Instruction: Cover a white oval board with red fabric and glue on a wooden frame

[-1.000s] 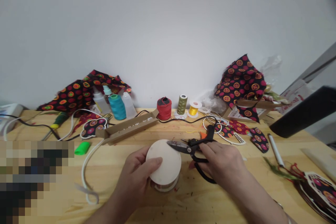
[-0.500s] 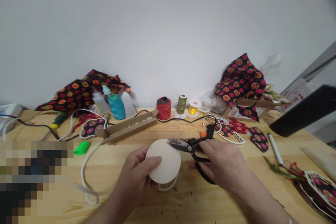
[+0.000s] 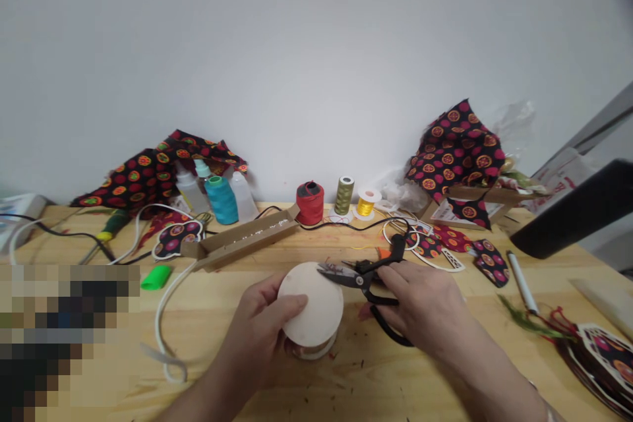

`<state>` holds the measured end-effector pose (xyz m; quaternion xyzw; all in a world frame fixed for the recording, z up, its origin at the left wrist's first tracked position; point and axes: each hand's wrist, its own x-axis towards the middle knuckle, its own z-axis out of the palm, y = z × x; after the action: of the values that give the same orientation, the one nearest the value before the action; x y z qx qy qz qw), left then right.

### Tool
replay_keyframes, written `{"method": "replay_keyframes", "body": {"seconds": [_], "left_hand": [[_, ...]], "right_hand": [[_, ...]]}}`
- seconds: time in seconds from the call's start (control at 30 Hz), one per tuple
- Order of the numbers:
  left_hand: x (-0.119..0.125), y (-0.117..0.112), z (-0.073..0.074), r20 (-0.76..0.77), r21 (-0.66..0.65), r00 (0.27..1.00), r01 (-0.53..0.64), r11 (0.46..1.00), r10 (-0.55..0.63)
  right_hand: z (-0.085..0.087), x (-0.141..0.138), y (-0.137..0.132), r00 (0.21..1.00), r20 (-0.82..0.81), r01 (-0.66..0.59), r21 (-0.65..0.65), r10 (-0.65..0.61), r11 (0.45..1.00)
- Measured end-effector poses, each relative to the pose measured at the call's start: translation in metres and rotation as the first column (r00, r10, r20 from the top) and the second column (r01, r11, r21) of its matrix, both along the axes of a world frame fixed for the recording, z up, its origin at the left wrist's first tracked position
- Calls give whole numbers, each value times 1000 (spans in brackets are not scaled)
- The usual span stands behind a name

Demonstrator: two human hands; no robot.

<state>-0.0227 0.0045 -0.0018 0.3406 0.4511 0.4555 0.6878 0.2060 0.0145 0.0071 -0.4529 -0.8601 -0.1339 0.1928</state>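
Counter of pale wood [image 3: 356, 389] carries everything here. At its left side, a green plastic piece [image 3: 157, 277] lies beside a looped white cord [image 3: 161, 336]. Toward the back edge stand a teal thread cone [image 3: 221, 200], a red spool [image 3: 310, 204], an olive spool [image 3: 344, 195] and a gold spool [image 3: 366, 206].

Near the front edge, at the middle, our left hand [image 3: 260, 323] curls closed around a pale wooden disc [image 3: 316, 300], thumb across its face. A second rim shows beneath the disc, whose flat face tilts up toward us. It looks light and stiff, so we judge its rim the surest place to hold.

Just right of it, black-handled scissors [image 3: 363, 279] point left, their long axis nearly level, with the tips at the disc's upper right rim. We cannot tell whether they touch it. Our right hand [image 3: 420, 310] closes over the scissors' loops, holding the blades slightly apart.

Farther right lie patterned cut-outs [image 3: 489, 262], a white marker [image 3: 521, 282] and, at the right corner, a stack of patterned pieces [image 3: 601, 359].
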Motion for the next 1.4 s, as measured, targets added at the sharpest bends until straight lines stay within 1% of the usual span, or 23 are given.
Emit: {"method": "replay_keyframes", "body": {"seconds": [0.13,0.33,0.47,0.57,0.63,0.67,0.73,0.8,0.87,0.93,1.0,1.07,1.13,1.2,1.3,1.33,1.4], "left_hand": [[0,-1,-1,-24,16,999,38,999,-37],[-3,-2,-3,-11,59,998,58,997,-58],[-1,-3,-3,-19,70,1000,23,997,-21],[2,-4,-1,-5,78,1000,-22,997,23],[4,-4,2,-11,74,999,-36,997,37],[4,-4,3,-15,68,999,-38,997,39],[3,-3,4,-10,52,999,-42,998,43],[2,-1,4,2,45,999,-54,998,54],[0,1,2,-11,58,997,-72,996,73],[-2,3,1,-38,90,994,-100,991,103],[-4,6,-1,-57,123,989,-131,984,138],[-5,8,-2,-76,148,984,-149,978,161],[-6,10,-3,-101,167,982,-144,975,162],[-7,12,-4,-100,176,981,-145,974,164],[-6,13,-4,-28,148,983,-175,973,181],[-6,13,-3,4,136,982,-188,973,190],[-5,14,-1,55,111,977,-211,971,206]], "right_hand": [[-2,0,0,1000,0,-3,-11,3,1000],[-9,-1,0,1000,-18,-1,45,2,999],[-11,-3,0,1000,-6,-8,93,8,996],[-11,-4,0,1000,3,-17,144,16,989],[-13,-5,0,1000,-3,-9,149,9,989],[-13,-5,0,1000,-28,3,129,0,992],[-12,-6,0,987,-149,62,44,-55,997],[-8,-6,1,940,-306,125,-99,-150,987],[-1,-5,-1,892,-384,158,-231,-239,960],[9,-4,-4,900,-333,173,-317,-280,932],[18,-3,-11,938,-187,206,-378,-292,903],[24,0,-22,961,-18,236,-463,-275,854],[25,6,-34,969,84,239,-562,-233,792],[23,15,-46,970,121,238,-636,-209,734],[16,31,-61,964,110,250,-685,-242,684],[13,36,-64,962,92,245,-700,-255,671],[6,46,-66,957,47,238,-694,-287,680]]}}
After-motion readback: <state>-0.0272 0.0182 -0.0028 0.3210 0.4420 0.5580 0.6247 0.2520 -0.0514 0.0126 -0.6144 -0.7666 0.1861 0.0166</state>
